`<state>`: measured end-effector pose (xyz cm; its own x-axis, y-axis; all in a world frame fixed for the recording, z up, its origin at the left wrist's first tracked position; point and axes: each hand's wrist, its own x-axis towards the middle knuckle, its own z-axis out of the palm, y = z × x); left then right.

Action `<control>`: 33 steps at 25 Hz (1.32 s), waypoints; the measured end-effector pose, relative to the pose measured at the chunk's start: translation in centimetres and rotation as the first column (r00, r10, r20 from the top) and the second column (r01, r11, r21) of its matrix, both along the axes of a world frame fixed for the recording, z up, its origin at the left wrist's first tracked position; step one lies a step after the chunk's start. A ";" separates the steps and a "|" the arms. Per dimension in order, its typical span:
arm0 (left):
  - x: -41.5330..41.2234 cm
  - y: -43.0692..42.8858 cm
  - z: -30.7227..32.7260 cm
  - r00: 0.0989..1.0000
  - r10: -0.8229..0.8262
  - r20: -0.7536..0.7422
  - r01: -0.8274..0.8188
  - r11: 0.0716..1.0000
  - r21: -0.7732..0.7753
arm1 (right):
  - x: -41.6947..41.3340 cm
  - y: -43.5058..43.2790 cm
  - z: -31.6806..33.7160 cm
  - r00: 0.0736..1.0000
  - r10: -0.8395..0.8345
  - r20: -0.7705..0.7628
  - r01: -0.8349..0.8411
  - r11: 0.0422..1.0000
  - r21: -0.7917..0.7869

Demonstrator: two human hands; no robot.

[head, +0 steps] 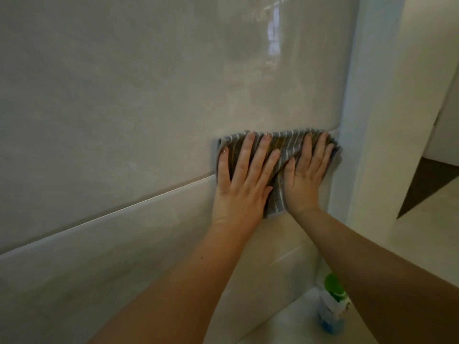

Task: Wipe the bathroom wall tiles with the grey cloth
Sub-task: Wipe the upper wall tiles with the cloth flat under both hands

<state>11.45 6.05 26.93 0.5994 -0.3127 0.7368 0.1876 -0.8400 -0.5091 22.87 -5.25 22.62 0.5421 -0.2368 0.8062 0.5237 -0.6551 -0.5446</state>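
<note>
A grey cloth with pale stripes lies flat against the glossy beige wall tiles, near the wall's right-hand corner. My left hand presses on the cloth's left part with straight, spread fingers. On the cloth's right part my right hand presses flat, its fingers reaching the corner. Both palms cover much of the cloth. A grout line runs slanting across the tiles just left of my left hand.
A white door frame or wall edge stands right of the cloth. On the pale floor below my right arm stands a spray bottle with a green cap and blue liquid. A dark floor patch lies beyond the doorway.
</note>
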 end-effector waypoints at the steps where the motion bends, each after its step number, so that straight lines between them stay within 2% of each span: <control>1: -0.6 0.7 -0.7 1.000 -0.002 -0.013 0.002 1.000 0.000 | -0.7 0.7 -0.8 1.000 0.005 -0.022 -0.005 1.000 0.004; 5: -4.3 4.6 -2.8 0.999 -0.001 -0.049 0.000 1.000 -0.013 | -5.1 5.1 -3.4 0.995 0.031 -0.094 -0.028 0.999 0.031; 10: -10.6 10.2 -4.7 0.990 -0.021 -0.136 0.011 0.998 -0.068 | -10.9 8.0 -4.7 0.977 0.200 -0.069 -0.201 0.980 -0.004; 13: -12.3 10.8 -4.8 0.986 -0.056 -0.155 0.036 0.991 -0.132 | -13.1 10.1 -2.5 0.951 0.297 -0.086 -0.268 0.932 0.245; 15: -12.7 10.5 -4.9 0.988 -0.074 -0.136 0.047 0.980 -0.193 | -14.5 11.6 -1.1 0.948 0.288 -0.134 -0.222 0.903 0.369; 18: -13.2 10.5 -5.8 0.988 -0.115 -0.104 0.081 0.955 -0.284 | -15.9 12.1 -0.5 0.961 0.167 -0.221 -0.100 0.953 0.288; 20: -13.3 10.7 -6.5 0.986 -0.131 -0.106 0.090 0.942 -0.323 | -16.6 11.9 -0.7 0.936 0.199 -0.289 -0.124 0.958 0.258; 23: -13.2 10.4 -6.7 0.982 -0.150 -0.111 0.101 0.929 -0.357 | -17.5 11.3 -0.1 0.861 0.428 -0.276 -0.270 0.843 0.465; 25: -13.3 10.4 -6.5 0.980 -0.161 -0.113 0.110 0.924 -0.366 | -17.3 11.1 0.7 0.850 0.480 -0.215 -0.268 0.747 0.609; 26: -13.4 10.5 -6.5 0.978 -0.171 -0.117 0.117 0.921 -0.371 | -17.0 11.1 1.0 0.854 0.472 -0.219 -0.250 0.742 0.622; 30: -13.5 10.6 -6.0 0.973 -0.190 -0.134 0.126 0.916 -0.380 | -14.9 11.4 1.0 0.885 0.324 -0.333 -0.187 0.905 0.383; 33: -12.2 9.3 -6.1 0.978 -0.181 -0.104 0.129 0.917 -0.378 | -12.7 11.2 0.4 0.940 0.202 -0.275 -0.122 0.952 0.282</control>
